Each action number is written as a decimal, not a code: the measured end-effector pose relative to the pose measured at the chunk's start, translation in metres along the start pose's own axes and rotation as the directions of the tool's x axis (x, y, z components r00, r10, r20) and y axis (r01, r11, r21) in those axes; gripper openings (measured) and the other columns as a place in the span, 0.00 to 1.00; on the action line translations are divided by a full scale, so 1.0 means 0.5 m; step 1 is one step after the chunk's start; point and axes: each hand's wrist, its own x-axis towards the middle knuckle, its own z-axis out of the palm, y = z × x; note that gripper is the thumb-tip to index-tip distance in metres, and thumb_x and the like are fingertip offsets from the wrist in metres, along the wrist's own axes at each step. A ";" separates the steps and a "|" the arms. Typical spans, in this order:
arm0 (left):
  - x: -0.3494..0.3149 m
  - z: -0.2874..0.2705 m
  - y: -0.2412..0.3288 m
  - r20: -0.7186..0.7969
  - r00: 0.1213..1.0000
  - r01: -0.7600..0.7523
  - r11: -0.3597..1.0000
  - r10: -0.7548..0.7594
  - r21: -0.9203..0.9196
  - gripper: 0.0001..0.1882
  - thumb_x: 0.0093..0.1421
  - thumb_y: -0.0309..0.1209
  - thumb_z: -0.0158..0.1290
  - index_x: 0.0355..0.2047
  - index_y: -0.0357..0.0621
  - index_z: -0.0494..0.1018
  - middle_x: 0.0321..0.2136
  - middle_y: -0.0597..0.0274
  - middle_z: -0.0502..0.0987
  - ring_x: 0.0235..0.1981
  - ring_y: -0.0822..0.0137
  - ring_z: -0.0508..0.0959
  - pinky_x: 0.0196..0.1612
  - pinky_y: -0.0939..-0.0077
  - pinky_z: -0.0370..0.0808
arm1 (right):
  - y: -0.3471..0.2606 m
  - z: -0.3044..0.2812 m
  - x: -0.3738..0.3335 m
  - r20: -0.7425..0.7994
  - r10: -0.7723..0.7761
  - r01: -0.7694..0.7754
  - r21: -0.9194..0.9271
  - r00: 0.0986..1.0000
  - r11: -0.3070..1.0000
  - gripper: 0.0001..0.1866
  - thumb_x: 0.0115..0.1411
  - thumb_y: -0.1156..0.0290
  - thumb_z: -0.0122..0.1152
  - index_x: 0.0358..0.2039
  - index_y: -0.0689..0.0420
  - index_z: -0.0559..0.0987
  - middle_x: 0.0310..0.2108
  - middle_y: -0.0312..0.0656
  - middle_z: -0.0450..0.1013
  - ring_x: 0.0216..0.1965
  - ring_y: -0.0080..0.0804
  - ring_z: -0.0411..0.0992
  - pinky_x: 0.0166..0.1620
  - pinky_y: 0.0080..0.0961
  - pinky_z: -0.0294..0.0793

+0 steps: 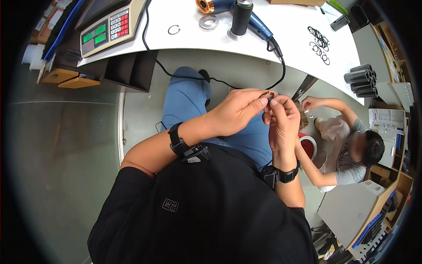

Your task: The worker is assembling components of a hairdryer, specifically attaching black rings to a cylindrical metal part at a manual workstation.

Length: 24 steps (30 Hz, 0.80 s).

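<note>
My left hand and my right hand meet above my lap, in front of the table edge. Between their fingertips is a small dark snap ring, its holed ends showing; the rest of it is covered by my fingers. Both hands are closed, thumbs pressed against the forefingers. On the white table lies a single open snap ring. A loose heap of black snap rings is spread farther right. Near the table's middle stands a black cylinder with silvery ends, and a flat metal ring lies beside it.
A weighing scale sits at the table's left. A blue hair dryer lies at the back, its black cord looping below the edge. Several black cylinders are stacked at the right corner. Another person sits at my right.
</note>
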 end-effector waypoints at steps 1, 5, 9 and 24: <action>-0.002 -0.005 -0.003 -0.001 1.000 0.001 1.000 -0.001 0.000 0.24 0.78 0.38 0.40 0.62 0.31 0.71 0.29 0.68 0.76 0.25 0.79 0.64 0.29 0.83 0.63 | -0.003 0.000 -0.001 0.000 0.001 -0.001 0.000 1.000 1.000 0.05 0.68 0.73 0.61 0.37 0.62 0.79 0.27 0.39 0.76 0.20 0.21 0.68 0.25 0.15 0.65; -0.002 -0.026 -0.020 0.047 0.993 0.115 0.973 -0.108 -0.202 0.23 0.78 0.37 0.41 0.62 0.33 0.71 0.27 0.72 0.72 0.25 0.81 0.63 0.28 0.84 0.61 | -0.018 0.002 -0.003 -0.015 0.076 -0.077 -0.031 0.997 0.997 0.05 0.67 0.73 0.63 0.36 0.62 0.79 0.26 0.38 0.76 0.19 0.19 0.66 0.25 0.14 0.63; -0.003 -0.032 -0.021 0.060 0.989 0.148 0.957 -0.137 -0.250 0.22 0.77 0.36 0.43 0.63 0.33 0.71 0.25 0.75 0.67 0.25 0.82 0.62 0.27 0.84 0.58 | -0.019 0.007 -0.002 -0.010 0.102 -0.103 -0.120 0.995 0.987 0.06 0.67 0.73 0.65 0.35 0.62 0.80 0.25 0.37 0.76 0.19 0.17 0.66 0.24 0.14 0.63; -0.008 -0.049 -0.024 -0.265 0.962 -0.026 0.989 0.064 0.144 0.07 0.63 0.26 0.62 0.41 0.37 0.83 0.31 0.63 0.79 0.28 0.77 0.75 0.33 0.80 0.72 | 0.001 0.006 0.000 0.167 0.038 -0.050 0.064 0.985 0.997 0.10 0.66 0.70 0.66 0.42 0.63 0.79 0.30 0.37 0.75 0.28 0.24 0.72 0.35 0.21 0.71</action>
